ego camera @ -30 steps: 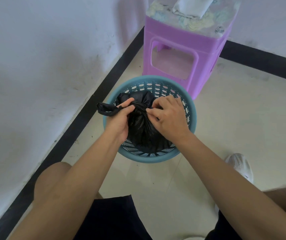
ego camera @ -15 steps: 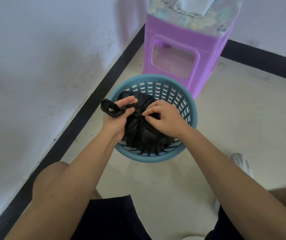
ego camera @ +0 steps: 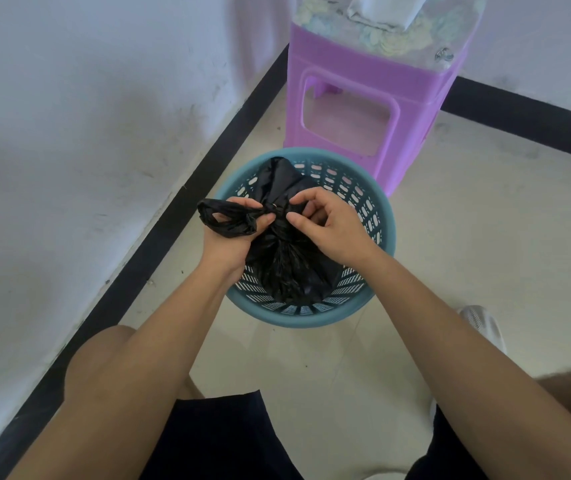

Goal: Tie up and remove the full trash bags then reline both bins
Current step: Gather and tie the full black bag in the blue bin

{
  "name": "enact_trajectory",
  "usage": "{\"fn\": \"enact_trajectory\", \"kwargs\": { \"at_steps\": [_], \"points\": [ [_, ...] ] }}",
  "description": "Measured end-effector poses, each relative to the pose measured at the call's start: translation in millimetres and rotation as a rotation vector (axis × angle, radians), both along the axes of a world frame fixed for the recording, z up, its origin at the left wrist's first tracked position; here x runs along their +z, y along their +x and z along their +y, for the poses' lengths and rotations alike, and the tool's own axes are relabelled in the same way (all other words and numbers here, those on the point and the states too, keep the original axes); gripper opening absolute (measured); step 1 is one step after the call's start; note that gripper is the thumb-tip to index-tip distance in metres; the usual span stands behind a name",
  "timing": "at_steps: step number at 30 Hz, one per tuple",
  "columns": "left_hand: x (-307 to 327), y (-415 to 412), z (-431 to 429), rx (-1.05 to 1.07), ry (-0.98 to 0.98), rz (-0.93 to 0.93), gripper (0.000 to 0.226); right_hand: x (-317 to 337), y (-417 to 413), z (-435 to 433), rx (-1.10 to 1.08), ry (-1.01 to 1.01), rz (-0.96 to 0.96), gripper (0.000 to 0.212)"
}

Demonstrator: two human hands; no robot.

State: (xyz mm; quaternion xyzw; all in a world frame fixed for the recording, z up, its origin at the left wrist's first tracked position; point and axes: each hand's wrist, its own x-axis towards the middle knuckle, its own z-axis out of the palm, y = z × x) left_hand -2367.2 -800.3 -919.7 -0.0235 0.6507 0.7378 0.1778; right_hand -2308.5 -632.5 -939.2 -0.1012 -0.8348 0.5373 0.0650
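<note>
A black trash bag [ego camera: 287, 261] stands in a round teal bin [ego camera: 386, 209] with a perforated wall, on the floor near the wall corner. The bag's top is gathered and twisted into a knot between my hands. My left hand [ego camera: 233, 233] grips a looped black handle strip that sticks out to the left. My right hand [ego camera: 325, 223] is at the knot with its fingers curled, pinching the plastic. A second flap of the bag rises behind the knot toward the bin's far rim.
A purple plastic stool [ego camera: 367, 102] stands right behind the bin, with a patterned top and a pale cloth [ego camera: 384, 8] on it. A white wall with a black skirting strip [ego camera: 159, 244] runs along the left. My knees and a white shoe [ego camera: 481, 323] are near the bottom.
The knot has been drawn tighter; the loop in my left hand has grown and shifted left. A flap of the bag now stands up behind the knot.
</note>
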Motion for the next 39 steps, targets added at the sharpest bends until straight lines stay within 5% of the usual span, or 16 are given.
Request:
{"fn": "enact_trajectory", "kwargs": {
  "at_steps": [9, 13, 20, 24, 28, 30, 33, 39],
  "points": [
    [-3.0, -5.7, -4.7, -0.104, -0.078, 0.037, 0.024, 3.1, -2.5, 3.1, 0.117, 0.074, -0.013, 0.006],
    [3.1, -4.9, -1.7, -0.121, -0.017, -0.08, 0.008, 6.9, -3.8, 4.3, 0.13, 0.479, -0.009, 0.015],
    [-4.1, -5.0, 5.2, -0.012, -0.064, -0.326, 0.041, -6.7, 11.0, 14.6, 0.112, 0.93, -0.051, 0.023],
    [0.7, -3.9, 10.9, 0.027, -0.196, -0.282, 0.026, -3.6, 14.4, 24.4, -0.006, 0.906, -0.205, 0.027],
    [4.6, -0.9, 14.2, -0.04, -0.277, -0.229, 0.03, -2.7, 15.0, 28.9, -0.09, 0.621, -0.235, 0.021],
    [-1.6, -3.5, 10.2, -0.124, -0.285, -0.236, 0.034, 1.8, 10.2, 34.6, -0.134, 0.47, -0.225, 0.017],
    [-12.9, -6.5, 7.2, -0.21, -0.252, -0.285, 0.067, 10.4, 4.0, 36.8, -0.139, 0.334, -0.189, 0.015],
    [-31.4, -12.2, 18.2, -0.176, -0.144, -0.32, 0.06, -8.3, -10.8, 29.1, -0.021, 0.235, -0.124, 0.018]
  ]
}}
